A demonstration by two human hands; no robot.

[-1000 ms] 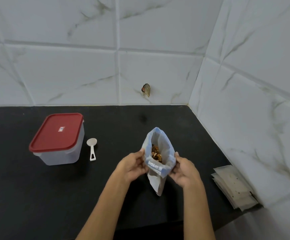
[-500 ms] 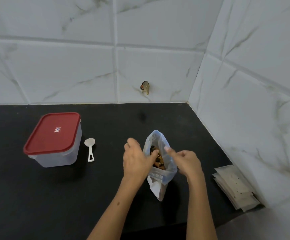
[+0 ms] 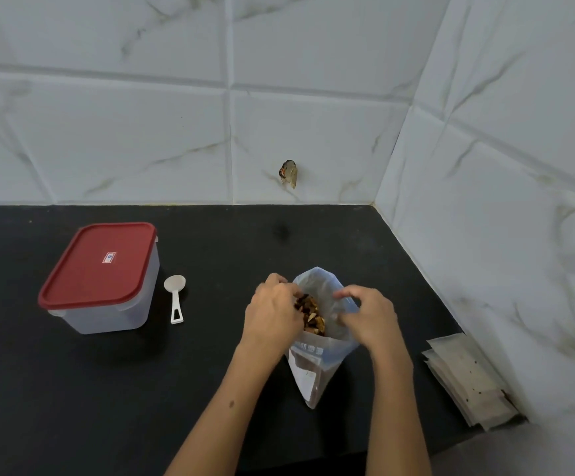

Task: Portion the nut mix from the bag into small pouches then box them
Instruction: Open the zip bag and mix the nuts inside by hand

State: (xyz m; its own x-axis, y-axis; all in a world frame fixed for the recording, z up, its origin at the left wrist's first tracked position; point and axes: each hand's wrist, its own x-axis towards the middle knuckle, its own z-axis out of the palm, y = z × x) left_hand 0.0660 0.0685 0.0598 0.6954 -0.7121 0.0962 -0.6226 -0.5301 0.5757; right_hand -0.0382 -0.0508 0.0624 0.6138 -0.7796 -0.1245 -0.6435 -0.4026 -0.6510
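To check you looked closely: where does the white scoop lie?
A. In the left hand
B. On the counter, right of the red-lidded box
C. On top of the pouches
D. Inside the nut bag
B: the scoop lies flat on the counter just right of the box, untouched.
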